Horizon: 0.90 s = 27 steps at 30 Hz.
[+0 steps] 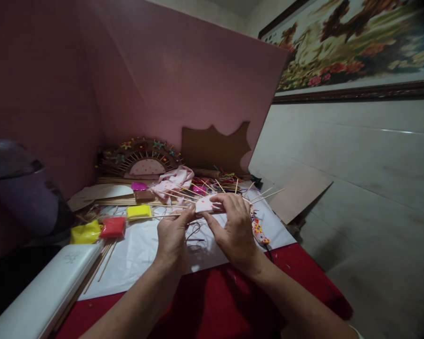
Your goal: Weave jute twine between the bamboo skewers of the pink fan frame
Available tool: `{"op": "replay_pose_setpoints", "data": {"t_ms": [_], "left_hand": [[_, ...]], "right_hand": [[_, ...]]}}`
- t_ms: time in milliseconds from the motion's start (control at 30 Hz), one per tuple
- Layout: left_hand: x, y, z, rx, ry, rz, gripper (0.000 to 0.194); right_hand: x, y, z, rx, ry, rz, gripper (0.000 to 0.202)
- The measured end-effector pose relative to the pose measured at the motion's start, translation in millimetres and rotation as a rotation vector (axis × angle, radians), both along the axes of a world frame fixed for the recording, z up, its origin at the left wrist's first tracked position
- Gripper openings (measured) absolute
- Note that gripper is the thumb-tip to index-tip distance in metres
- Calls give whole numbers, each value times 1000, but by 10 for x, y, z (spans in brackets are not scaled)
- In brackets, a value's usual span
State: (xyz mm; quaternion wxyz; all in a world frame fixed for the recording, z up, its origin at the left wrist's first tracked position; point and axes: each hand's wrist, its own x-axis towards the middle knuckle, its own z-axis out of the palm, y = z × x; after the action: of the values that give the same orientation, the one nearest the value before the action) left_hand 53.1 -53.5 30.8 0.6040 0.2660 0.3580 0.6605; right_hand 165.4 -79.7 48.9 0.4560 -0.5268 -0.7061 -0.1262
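Between my hands is a half-round piece covered in pink dotted cloth, with several thin wooden sticks fanning out from its far edge. My left hand grips its left end, thumb on top. My right hand is closed on its right side, with the fingers over the top and the thumb at the near edge. The right hand covers much of that side. The piece is held above the white sheet. A similar fan-shaped piece, decorated with coloured stars, stands at the back left.
Yellow and red packets lie to the left, near a long white box. Crumpled pink cloth lies behind my hands. Cut brown cardboard leans at the back. A patterned strip is at the right.
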Motion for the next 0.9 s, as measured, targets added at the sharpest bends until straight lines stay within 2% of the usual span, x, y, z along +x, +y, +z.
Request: {"op": "replay_pose_setpoints", "data": {"t_ms": [333,633,900], "left_hand": [[-10,6,-24,-63,43,10,14],[-12,-10,32,-85,-10,-19,18],[-18,-8,26,-72,-21,-18,14]], "right_hand": [[62,39,10,37,-190,64,18],[135,15,45,-11,-75,139,28],[31,42,-10,55,-138,97,30]]}}
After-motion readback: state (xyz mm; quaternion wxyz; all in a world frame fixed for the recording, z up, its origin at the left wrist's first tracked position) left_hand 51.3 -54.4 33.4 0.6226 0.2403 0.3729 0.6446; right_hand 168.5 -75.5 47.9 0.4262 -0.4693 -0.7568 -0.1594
